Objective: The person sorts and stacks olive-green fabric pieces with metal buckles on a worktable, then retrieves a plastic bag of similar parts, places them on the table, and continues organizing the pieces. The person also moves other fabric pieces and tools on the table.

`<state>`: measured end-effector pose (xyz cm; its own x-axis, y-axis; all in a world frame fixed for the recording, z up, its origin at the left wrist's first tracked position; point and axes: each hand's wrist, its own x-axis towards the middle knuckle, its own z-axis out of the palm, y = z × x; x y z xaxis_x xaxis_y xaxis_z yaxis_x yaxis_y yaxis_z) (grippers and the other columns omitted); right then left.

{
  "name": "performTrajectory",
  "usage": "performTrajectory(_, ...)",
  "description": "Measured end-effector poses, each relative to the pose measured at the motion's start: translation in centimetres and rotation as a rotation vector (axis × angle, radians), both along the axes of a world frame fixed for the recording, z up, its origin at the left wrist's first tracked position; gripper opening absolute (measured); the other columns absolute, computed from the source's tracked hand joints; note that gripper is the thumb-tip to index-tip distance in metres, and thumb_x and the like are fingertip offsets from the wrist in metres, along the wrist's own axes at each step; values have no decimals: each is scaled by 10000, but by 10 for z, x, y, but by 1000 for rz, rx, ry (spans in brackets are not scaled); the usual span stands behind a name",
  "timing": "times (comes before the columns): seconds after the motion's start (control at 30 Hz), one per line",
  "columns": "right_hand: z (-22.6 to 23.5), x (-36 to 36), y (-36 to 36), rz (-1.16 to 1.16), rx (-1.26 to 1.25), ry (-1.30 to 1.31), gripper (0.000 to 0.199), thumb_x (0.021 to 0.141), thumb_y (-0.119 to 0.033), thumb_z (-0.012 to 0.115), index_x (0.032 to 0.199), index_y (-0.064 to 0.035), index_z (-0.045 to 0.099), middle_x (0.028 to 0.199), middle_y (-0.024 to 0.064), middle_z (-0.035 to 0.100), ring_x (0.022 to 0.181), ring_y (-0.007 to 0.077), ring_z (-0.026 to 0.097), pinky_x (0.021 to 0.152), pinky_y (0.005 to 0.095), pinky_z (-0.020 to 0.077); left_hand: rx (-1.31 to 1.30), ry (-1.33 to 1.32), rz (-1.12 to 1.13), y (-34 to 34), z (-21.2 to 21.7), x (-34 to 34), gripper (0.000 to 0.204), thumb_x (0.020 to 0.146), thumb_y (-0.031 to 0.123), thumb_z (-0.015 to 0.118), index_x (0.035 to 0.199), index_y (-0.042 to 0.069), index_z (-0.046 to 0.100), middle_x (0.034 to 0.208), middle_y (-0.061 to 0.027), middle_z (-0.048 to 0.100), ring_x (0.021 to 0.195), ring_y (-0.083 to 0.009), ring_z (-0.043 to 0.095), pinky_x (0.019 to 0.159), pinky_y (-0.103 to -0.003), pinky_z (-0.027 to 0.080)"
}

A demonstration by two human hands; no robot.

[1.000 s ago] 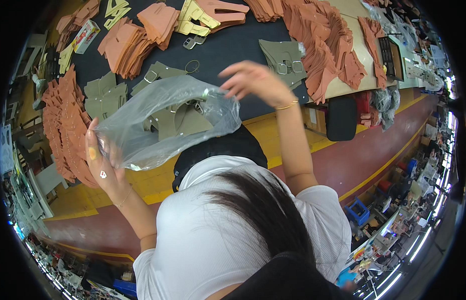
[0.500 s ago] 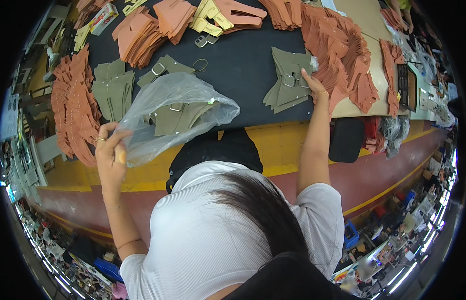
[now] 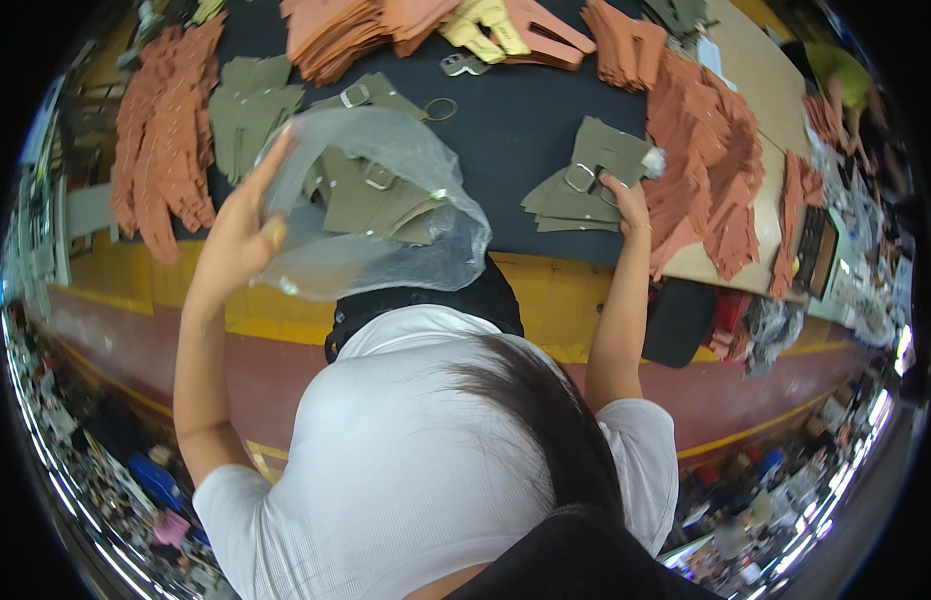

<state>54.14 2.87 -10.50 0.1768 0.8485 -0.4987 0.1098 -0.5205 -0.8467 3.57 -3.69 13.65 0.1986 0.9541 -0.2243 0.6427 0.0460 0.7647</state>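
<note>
– How far along does the bagging look?

– Partly done, I'd judge. The clear plastic bag [image 3: 385, 215] already holds several olive-green leather pieces with metal buckles, and the left hand [image 3: 240, 235] holds it up by its edge just above the dark tabletop [image 3: 505, 120]. More is left: the right hand [image 3: 625, 200] rests on another stack of olive pieces [image 3: 585, 180] lying on the tabletop, well apart from the bag.

– And the fingers?

– The left fingers [image 3: 270, 170] are closed on the bag's rim, pinching the film. The right fingers are curled down onto the stack's near edge, beside a buckle; whether they already grip a piece I cannot tell.

– Which way does the bag lie?

– Its long axis runs roughly left to right, sagging toward the person's right, with the gathered end at the left hand. Rust-orange leather pieces [image 3: 705, 140] are heaped just beyond the right hand, and another olive stack [image 3: 250, 105] lies past the bag.
</note>
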Motion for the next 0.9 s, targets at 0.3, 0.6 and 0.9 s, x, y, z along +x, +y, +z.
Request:
performTrajectory(0.3,177,-88,-2,34,634,435,518,853,-126,690,1292,56,483,1223,158,593,1102,282,610,973,432,491,-235,-451,107,37,11,-1,885,633,3,468,1501,40,304,1513,-123,386,605,-24,512,445,-148,388)
performTrajectory(0.6,171,-262,-15,234,672,170,402,800,-209,798,1072,17,605,976,67,667,850,134,612,781,283,492,-297,-724,99,33,4,-24,872,660,-77,461,1499,-28,227,1513,-218,329,410,-51,427,331,-218,322)
performTrajectory(0.9,206,-257,-18,1229,582,-213,551,733,-388,797,1120,-47,603,847,151,687,709,310,671,684,350,523,-219,-928,183,32,-7,-57,889,683,-36,475,1512,-27,155,1549,-162,296,433,-44,440,349,-188,357)
